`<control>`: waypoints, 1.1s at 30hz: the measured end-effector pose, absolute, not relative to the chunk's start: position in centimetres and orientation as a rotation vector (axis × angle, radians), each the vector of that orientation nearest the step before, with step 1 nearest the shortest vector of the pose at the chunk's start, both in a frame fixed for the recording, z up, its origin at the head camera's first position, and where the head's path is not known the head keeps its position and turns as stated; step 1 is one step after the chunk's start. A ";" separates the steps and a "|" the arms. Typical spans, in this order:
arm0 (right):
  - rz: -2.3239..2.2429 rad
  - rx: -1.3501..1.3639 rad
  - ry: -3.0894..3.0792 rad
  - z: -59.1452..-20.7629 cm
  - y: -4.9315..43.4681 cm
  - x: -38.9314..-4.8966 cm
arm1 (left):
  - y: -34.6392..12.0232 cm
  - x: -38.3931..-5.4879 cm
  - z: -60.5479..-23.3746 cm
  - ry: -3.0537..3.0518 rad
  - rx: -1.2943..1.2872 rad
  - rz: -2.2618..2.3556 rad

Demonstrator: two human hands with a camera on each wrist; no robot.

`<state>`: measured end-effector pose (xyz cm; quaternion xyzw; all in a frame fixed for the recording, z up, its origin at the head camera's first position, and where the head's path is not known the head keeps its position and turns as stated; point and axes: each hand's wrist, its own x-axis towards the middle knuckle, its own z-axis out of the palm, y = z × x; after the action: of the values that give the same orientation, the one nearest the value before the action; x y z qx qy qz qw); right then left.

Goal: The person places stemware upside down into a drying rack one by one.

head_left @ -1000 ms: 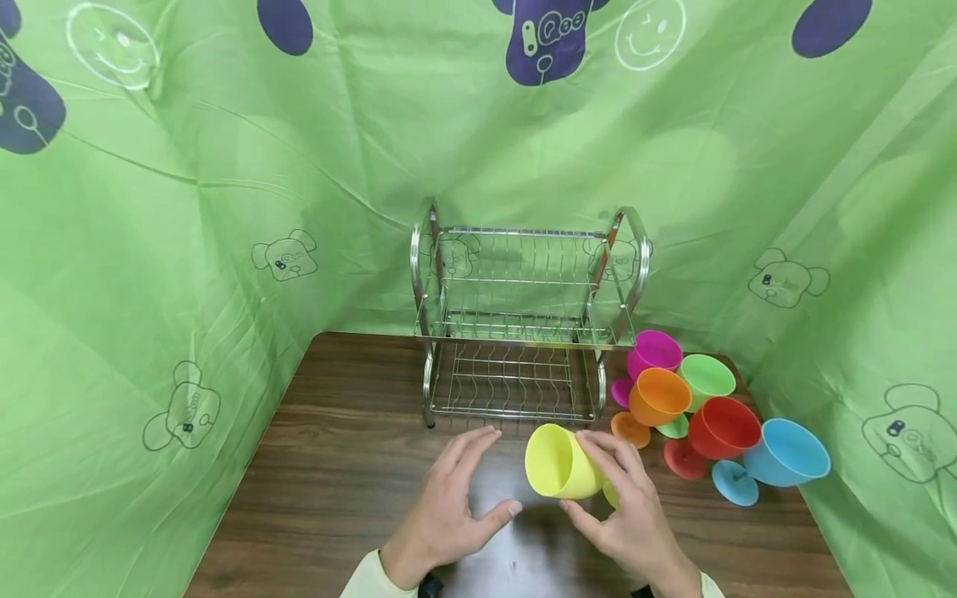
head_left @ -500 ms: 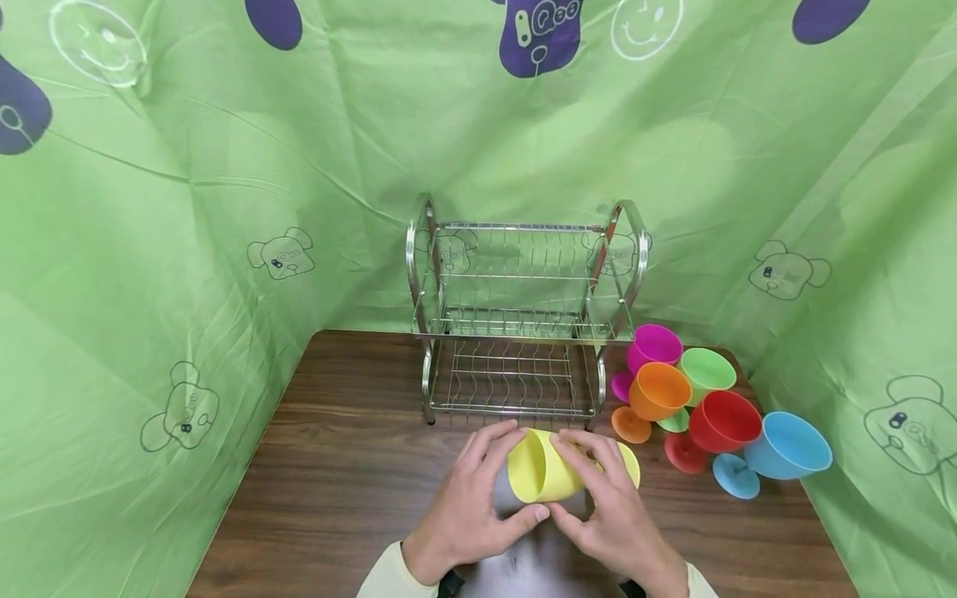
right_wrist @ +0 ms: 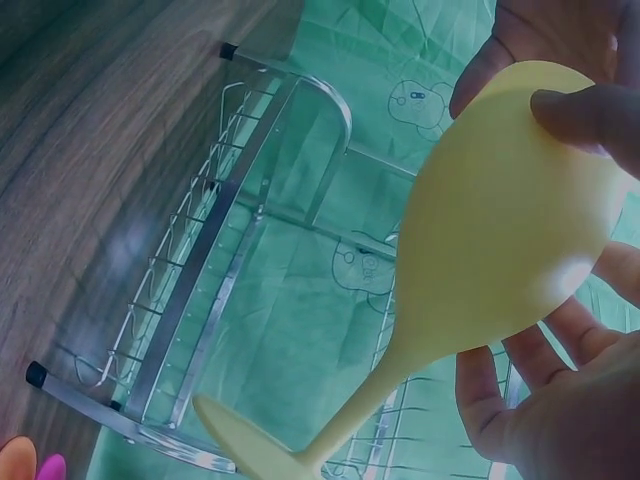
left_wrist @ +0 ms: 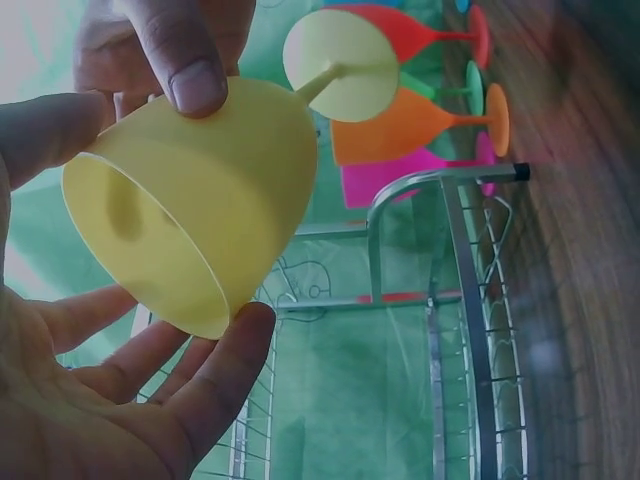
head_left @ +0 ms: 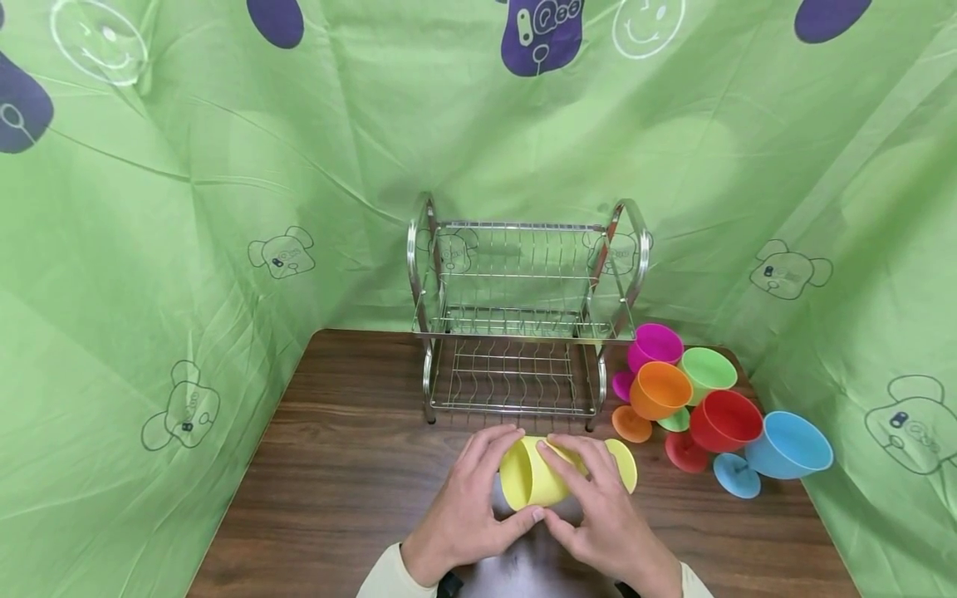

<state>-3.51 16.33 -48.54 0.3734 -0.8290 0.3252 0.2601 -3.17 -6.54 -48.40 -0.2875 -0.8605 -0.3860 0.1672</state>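
A yellow plastic goblet (head_left: 549, 480) lies sideways in the air between both hands, above the table, its mouth towards the left and its foot to the right. My left hand (head_left: 465, 502) holds it at the rim; in the left wrist view the thumb and fingertips sit on opposite sides of the mouth of the yellow goblet (left_wrist: 235, 170). My right hand (head_left: 601, 519) grips the bowl, fingers over the top and thumb below. In the right wrist view the stem and round foot of the yellow goblet (right_wrist: 365, 400) stick out free of the hands.
A two-tier metal dish rack (head_left: 516, 411) stands at the back of the wooden table (head_left: 336, 465). To its right stand magenta (head_left: 655, 347), light green (head_left: 706, 374), orange (head_left: 660, 390), red (head_left: 725, 421) and blue (head_left: 788, 446) goblets, close together. Green cloth (head_left: 359, 149) hangs around the table.
The yellow goblet has moved left and turned more sideways, showing its foot. My left hand, apart from it a second ago, has come in and taken hold of the rim.
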 end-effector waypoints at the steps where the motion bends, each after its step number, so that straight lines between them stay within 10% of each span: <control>1: 0.874 1.013 -2.249 -48.5 16.3 -3.5 | -6.6 -3.1 -48.5 -2.446 -0.819 -1.098; 33: 1.405 0.596 -2.132 -49.4 16.6 -1.6 | -7.2 -3.5 -48.6 -2.400 -0.728 -1.228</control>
<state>-1.59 16.61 -49.42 0.2198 -0.7857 0.5179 0.2570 -3.49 -7.19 -48.60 -0.2567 -0.8464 -0.4331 0.1737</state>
